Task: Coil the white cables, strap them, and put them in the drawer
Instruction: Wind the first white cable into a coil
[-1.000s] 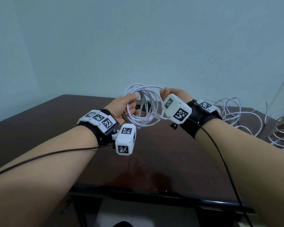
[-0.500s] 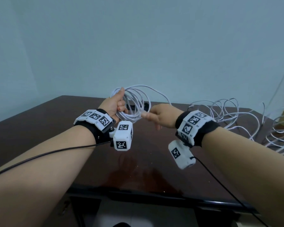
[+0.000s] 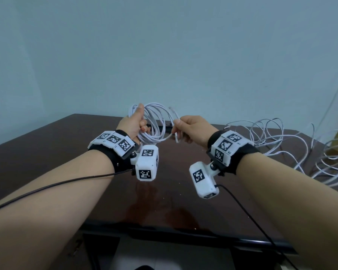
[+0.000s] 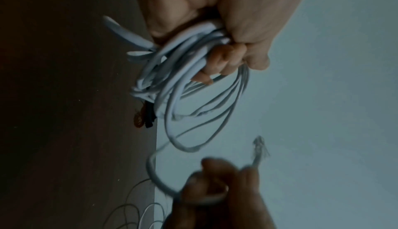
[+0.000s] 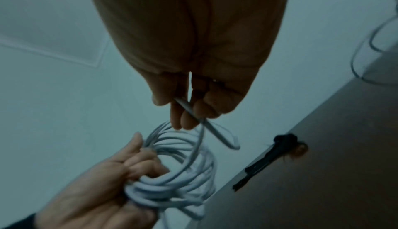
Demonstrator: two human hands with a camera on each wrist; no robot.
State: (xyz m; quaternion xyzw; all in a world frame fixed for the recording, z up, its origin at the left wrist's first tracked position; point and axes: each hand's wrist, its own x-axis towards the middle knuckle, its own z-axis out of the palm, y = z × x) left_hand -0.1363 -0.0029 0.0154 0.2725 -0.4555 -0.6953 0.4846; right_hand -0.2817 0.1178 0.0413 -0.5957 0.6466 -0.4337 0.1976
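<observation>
My left hand grips a coil of white cable held up above the dark table, fingers curled round the bundled loops. To its right, my right hand pinches the loose end of the same cable between thumb and fingers. The cable's plug tip sticks up past that hand and shows blurred in the left wrist view. A black strap lies on the table beyond the coil.
A tangle of loose white cables spreads over the right side of the dark brown table, with more loops at the far right edge. A pale wall stands behind. The table's front edge is near my body.
My right hand turned over, came back from beside the coil and now pinches the cable's end. The left hand with the coil shifted slightly left and up.
</observation>
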